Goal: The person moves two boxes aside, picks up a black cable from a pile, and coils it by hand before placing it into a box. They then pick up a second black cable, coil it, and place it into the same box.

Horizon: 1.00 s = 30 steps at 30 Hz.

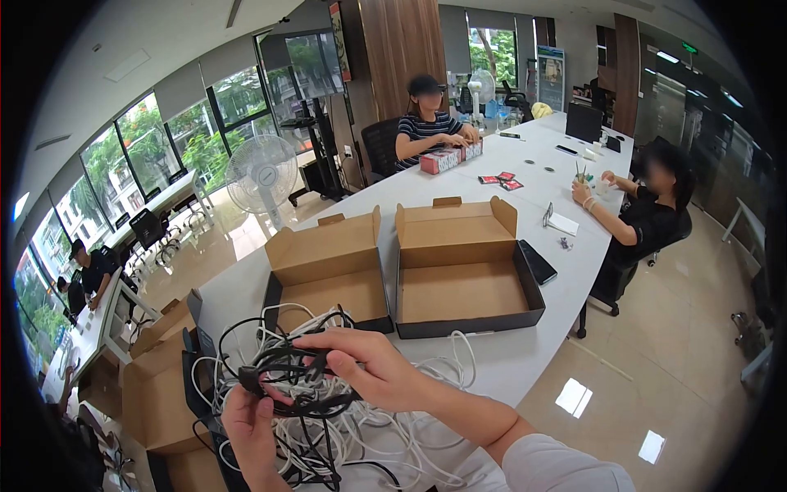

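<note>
A tangle of black cables [324, 405] is held up in front of me, over a heap of white cables [410, 443]. My left hand [252, 430] is closed on the black cables at their left side, beside a black block-like end piece [248, 378]. From the right, my right hand [373, 369] grips the upper part of the same black cables between thumb and fingers. Some of its fingertips are hidden among the loops. Several black strands hang down into the white heap.
Two open cardboard boxes [459, 291] [328, 246] stand just beyond the cables. More open boxes [156, 394] are at the left. A black phone [537, 262] lies beside the right box. Two people sit further along the white table [484, 353]; a fan [262, 174] stands at the left.
</note>
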Available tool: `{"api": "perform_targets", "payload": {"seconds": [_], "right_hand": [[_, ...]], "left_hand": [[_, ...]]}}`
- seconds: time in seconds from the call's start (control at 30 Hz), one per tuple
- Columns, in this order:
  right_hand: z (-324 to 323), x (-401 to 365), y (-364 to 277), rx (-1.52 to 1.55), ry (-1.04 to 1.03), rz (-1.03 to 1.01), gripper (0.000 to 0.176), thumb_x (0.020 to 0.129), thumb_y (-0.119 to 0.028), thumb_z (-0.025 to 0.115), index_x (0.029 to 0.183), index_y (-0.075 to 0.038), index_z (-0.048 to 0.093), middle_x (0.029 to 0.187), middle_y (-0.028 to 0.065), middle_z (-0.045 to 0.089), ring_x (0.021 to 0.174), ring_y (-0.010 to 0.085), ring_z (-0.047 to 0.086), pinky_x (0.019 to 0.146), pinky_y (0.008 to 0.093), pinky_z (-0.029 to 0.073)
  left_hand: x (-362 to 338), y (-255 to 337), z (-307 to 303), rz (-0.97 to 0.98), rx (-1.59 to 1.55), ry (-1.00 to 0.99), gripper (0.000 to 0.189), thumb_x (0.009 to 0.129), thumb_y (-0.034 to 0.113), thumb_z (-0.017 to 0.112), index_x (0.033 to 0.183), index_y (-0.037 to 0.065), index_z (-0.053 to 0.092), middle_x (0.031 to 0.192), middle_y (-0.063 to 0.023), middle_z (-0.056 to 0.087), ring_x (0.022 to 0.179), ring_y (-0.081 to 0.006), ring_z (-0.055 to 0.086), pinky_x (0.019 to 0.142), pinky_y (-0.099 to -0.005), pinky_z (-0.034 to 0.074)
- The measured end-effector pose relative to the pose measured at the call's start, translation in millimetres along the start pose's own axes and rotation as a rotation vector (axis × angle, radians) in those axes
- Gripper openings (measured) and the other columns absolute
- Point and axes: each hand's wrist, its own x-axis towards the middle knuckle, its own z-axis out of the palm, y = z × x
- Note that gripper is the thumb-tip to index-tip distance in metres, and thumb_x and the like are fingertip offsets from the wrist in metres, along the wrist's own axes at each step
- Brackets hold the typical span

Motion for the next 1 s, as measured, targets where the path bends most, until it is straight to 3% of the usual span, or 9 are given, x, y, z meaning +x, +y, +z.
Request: {"api": "perform_targets", "payload": {"seconds": [0.07,0.13,0.23,0.33,0.53,0.63,0.77,0.9,1.0], "right_hand": [[-1.4,0.4,4.4,-0.135,-0.02,-0.02,0.039,0.095,-0.022,0.055,0.127,0.0,0.052,0.104,0.0129,0.062,0.088,0.0184,0.059,0.077,0.0288,0.047],[1.7,-7.1,-0.6,-0.194,-0.031,0.087,0.048,0.093,-0.022,0.058,0.132,0.003,0.045,0.11,0.0192,0.059,0.096,0.0291,0.06,0.081,0.0336,0.048],[2.3,-1.6,3.7,-0.327,-0.025,-0.027,0.054,0.091,-0.022,0.061,0.133,0.005,0.041,0.113,0.0255,0.056,0.101,0.0404,0.057,0.086,0.0403,0.047],[0.7,-1.5,-2.2,-0.293,-0.09,0.052,0.055,0.088,-0.017,0.063,0.134,0.004,0.04,0.114,0.0232,0.056,0.099,0.0387,0.058,0.085,0.0392,0.047],[17.3,-4.7,-0.1,-0.6,0.38,-0.323,0.058,0.079,-0.008,0.069,0.132,-0.004,0.046,0.121,0.0147,0.054,0.102,0.031,0.057,0.083,0.0381,0.048],[28.9,-7.9,-3.2,-0.649,0.139,-0.453,0.061,0.075,-0.011,0.071,0.131,-0.004,0.047,0.126,0.0134,0.051,0.111,0.0275,0.054,0.089,0.0392,0.044],[57.0,-9.4,33.0,-0.77,-0.141,-0.344,0.054,0.079,-0.016,0.064,0.128,-0.002,0.047,0.127,0.011,0.051,0.121,0.0243,0.048,0.101,0.0403,0.035],[66.3,-8.7,48.5,-0.779,-0.132,-0.408,0.043,0.081,-0.011,0.056,0.123,-0.003,0.051,0.117,0.0082,0.056,0.113,0.021,0.053,0.099,0.0401,0.037],[64.9,-9.6,46.9,-0.748,-0.15,-0.409,0.039,0.08,-0.009,0.054,0.118,-0.004,0.055,0.107,0.0056,0.059,0.105,0.0195,0.057,0.094,0.0384,0.039]], "left_hand": [[2.3,-2.2,-3.1,0.036,0.093,0.05,0.023,0.094,0.009,0.055,0.112,-0.004,0.052,0.088,-0.0085,0.061,0.075,-0.0146,0.06,0.071,-0.0253,0.048],[2.3,-1.6,1.0,0.069,0.062,0.116,0.025,0.093,0.009,0.056,0.113,-0.004,0.051,0.085,-0.0079,0.06,0.075,-0.0146,0.059,0.072,-0.0243,0.045],[4.5,-5.4,-4.1,0.2,0.163,0.228,0.032,0.095,0.011,0.053,0.123,-0.004,0.051,0.087,-0.0047,0.057,0.073,-0.0124,0.057,0.071,-0.0248,0.046],[2.7,-8.5,-4.0,0.202,0.128,0.284,0.034,0.095,0.012,0.054,0.125,-0.004,0.051,0.087,-0.0042,0.057,0.074,-0.0125,0.056,0.072,-0.0253,0.046],[-0.6,-18.7,-3.5,0.243,0.075,0.391,0.039,0.094,0.012,0.057,0.126,-0.007,0.047,0.097,-0.0091,0.06,0.081,-0.0133,0.057,0.074,-0.026,0.049],[1.1,-23.5,-1.9,0.255,0.025,0.436,0.041,0.094,0.011,0.057,0.128,-0.006,0.044,0.1,-0.0089,0.059,0.084,-0.0124,0.056,0.073,-0.0253,0.05],[-0.3,-21.9,-3.0,0.248,-0.041,0.49,0.041,0.094,0.011,0.057,0.129,-0.005,0.043,0.1,-0.008,0.059,0.084,-0.0116,0.055,0.074,-0.0251,0.05],[-1.3,-13.4,-2.6,0.197,-0.19,0.576,0.043,0.094,0.012,0.057,0.131,-0.003,0.041,0.101,-0.0074,0.058,0.083,-0.0116,0.055,0.074,-0.025,0.049],[-4.6,-13.8,-8.3,0.111,-0.307,0.517,0.045,0.095,0.012,0.057,0.134,-0.001,0.038,0.103,-0.0084,0.057,0.084,-0.0121,0.056,0.074,-0.025,0.049]]}}
